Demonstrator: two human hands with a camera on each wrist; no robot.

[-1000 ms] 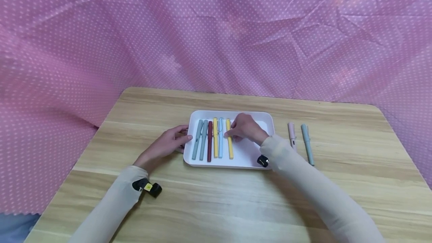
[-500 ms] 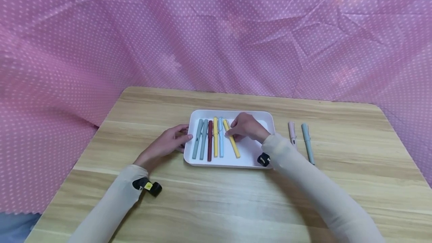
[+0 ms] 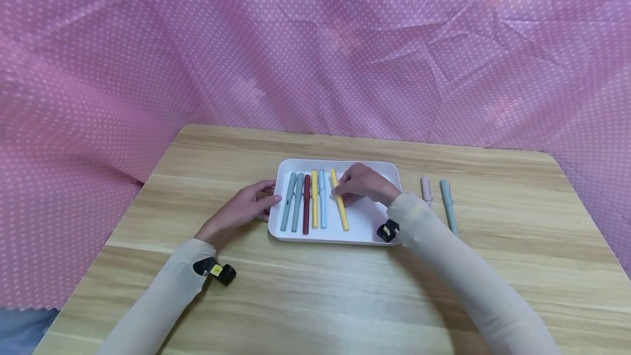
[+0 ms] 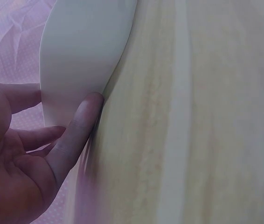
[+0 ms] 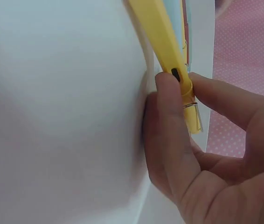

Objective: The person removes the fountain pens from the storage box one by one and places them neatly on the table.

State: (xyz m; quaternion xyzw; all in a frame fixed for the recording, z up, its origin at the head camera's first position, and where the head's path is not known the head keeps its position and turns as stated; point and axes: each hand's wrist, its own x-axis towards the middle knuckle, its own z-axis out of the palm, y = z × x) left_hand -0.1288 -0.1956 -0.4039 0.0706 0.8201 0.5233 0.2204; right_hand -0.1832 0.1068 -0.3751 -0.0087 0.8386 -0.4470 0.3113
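My right hand (image 3: 367, 184) pinches a yellow pen (image 3: 340, 207) between thumb and fingertips, over the right half of a white tray (image 3: 367, 230). In the right wrist view the yellow pen (image 5: 157, 32) is gripped near its cap, its wire clip showing below the fingers. Left of it in the tray lie a light blue pen (image 3: 323, 207), another yellow pen (image 3: 315, 207), a dark red pen (image 3: 307, 210) and two grey-green pens (image 3: 298, 210). My left hand (image 3: 245, 205) holds the tray's left side, thumb over the rim and fingers against the outer wall (image 4: 83, 46).
On the wooden table (image 3: 315, 300), right of the tray, lie a pale pink pen (image 3: 426, 188), partly hidden by the right sleeve, and a grey-green pen (image 3: 448, 204). A pink dotted cloth (image 3: 315, 59) hangs behind the table and along its left side.
The yellow pen in my right hand first slanted, its top swinging left toward the light blue pen; now its top is back rightward and it stands straighter. The left hand stays put.
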